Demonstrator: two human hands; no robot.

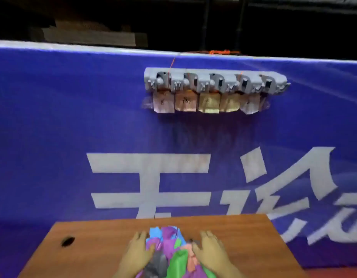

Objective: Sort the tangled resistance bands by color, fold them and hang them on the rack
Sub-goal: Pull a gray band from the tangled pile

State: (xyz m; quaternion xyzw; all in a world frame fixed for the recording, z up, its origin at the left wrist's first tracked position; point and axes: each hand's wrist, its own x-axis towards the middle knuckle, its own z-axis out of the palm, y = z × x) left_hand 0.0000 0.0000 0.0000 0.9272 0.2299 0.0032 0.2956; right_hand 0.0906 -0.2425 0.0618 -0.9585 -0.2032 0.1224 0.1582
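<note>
Closest to the camera, a tangled pile of resistance bands (173, 249) lies on the near middle of a brown wooden bench (93, 247). The bands are mixed together: blue and purple at the far side of the heap, green and salmon pink on the right, and dark grey at the near left. The near part of the pile runs out of the bottom of the view.

The left hand (137, 251) rests against the left side of the pile and the right hand (211, 250) against the right side, so the bands sit between them. The grip of each hand is spread. The fingers lie fairly straight, pointing away from the person along the bench top. Each thumb touches the edge of the heap, and neither hand has closed around a band. The picture is blurred, so finer detail of the fingers cannot be told.

To the left of the hands, well apart from the pile, a dark oval hole (67, 241) shows in the bench top.

Behind the bench stands a blue banner (73, 117) with large white characters. High on it, above and to the right of the pile, hangs a grey rack (213, 80) with a row of hooks. No band hangs on it. A row of small paper labels (207, 103), pinkish, tan and yellowish, sits just under the hooks. Their writing is too blurred to read. A bit of orange string (223, 51) lies along the banner's top edge above the rack.

Beyond the banner the room is dark, with a pale wooden plank (89, 38) and two black poles (205, 23).
</note>
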